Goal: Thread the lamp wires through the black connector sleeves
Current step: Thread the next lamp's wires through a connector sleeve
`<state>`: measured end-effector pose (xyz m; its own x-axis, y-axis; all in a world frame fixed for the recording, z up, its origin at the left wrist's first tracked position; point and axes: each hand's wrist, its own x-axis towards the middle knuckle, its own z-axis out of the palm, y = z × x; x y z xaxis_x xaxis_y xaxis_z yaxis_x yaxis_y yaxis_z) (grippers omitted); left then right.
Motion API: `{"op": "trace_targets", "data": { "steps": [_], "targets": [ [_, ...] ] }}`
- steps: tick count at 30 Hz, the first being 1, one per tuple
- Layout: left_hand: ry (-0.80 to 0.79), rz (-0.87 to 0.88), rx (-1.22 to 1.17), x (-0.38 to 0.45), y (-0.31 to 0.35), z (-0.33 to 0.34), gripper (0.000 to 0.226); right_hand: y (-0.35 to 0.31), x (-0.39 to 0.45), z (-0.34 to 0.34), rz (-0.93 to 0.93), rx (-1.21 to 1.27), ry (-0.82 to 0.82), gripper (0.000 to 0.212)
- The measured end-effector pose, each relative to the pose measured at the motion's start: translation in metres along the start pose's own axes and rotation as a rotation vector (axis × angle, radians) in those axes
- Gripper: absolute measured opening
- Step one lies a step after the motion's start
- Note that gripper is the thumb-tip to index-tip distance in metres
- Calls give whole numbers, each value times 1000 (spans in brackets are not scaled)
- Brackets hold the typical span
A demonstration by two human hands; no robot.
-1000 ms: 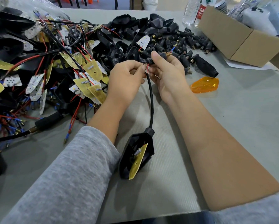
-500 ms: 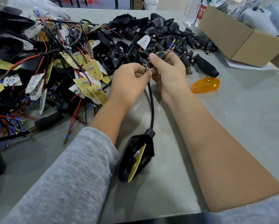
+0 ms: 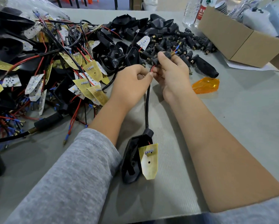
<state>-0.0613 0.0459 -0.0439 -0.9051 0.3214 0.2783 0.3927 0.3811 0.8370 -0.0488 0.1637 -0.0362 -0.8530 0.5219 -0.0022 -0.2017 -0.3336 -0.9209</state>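
Both forearms stretched forward over the table, meeting in the middle. Left hand (image 3: 130, 83) curled, back of hand up, thumb and forefinger pinching the wires (image 3: 152, 68) at the thumb tip. Right hand (image 3: 172, 75) just beside it, touching the left fingertips, fingers curled, thumb and forefinger holding the sleeve (image 3: 165, 56) at the top. Left arm in a grey sleeve pushed up to mid forearm; right forearm bare almost to the elbow, grey cloth only at the frame edge. Wrists nearly straight.
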Motion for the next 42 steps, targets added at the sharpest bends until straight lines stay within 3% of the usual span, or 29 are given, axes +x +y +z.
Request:
{"op": "trace_targets", "data": {
  "steps": [8, 23, 35, 42],
  "targets": [
    [44, 33, -25, 1, -2, -1, 8, -1, -5, 4, -57, -182, -83, 9],
    [-90, -79, -42, 1, 0, -4, 14, -3, -1, -2, -10, -45, 28, 7],
    [17, 17, -78, 1, -1, -5, 15, 0, -8, 4, -62, -273, -93, 13],
    [-4, -70, -78, 2, 1, -3, 24, -1, -8, 5, -89, -214, 10, 7]
  ]
}}
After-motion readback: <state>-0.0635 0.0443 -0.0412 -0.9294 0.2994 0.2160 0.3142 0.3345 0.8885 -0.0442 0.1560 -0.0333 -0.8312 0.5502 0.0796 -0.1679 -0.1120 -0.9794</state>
